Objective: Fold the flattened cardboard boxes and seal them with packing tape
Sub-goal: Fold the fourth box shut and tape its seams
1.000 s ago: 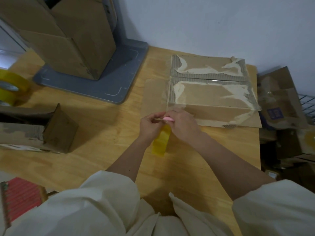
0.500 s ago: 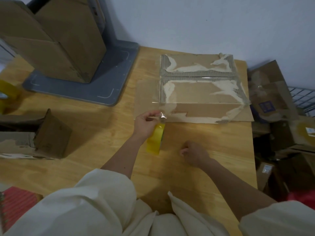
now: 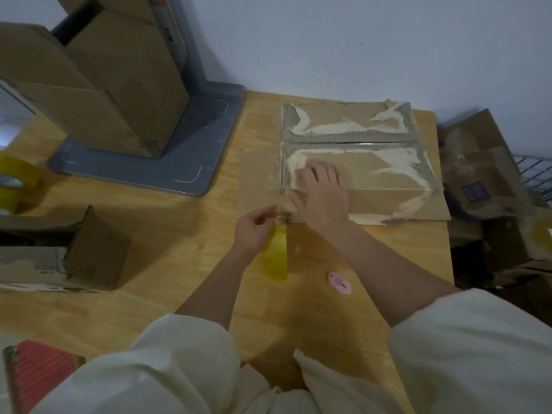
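Since the earlier frames the right hand [image 3: 321,194] has let go of the pink cutter [image 3: 340,282], which now lies on the bench [image 3: 167,234] back toward the person from that hand, and has gone forward onto the cardboard box [image 3: 352,162]. Its fingers [image 3: 324,174] lie straight and spread, pressing flat on the near-left part of the box top, with the thumb down over the near edge.

Just to the left of those fingers, the left hand [image 3: 254,231] pinches the end of the tape at the box's near-left corner; the yellow tape roll [image 3: 275,256] hangs below its fingers, toward the person. Whether the strip is already cut free of the roll cannot be told.

Judging by this, cutting is over and the strip is being smoothed onto the box, so one seam looks close to sealed. The box top shows torn paper and old tape, so the new strip may hold poorly there and wants firm rubbing.

Well to the left of both hands are a second tape roll [image 3: 16,183] and a small open box [image 3: 89,249].
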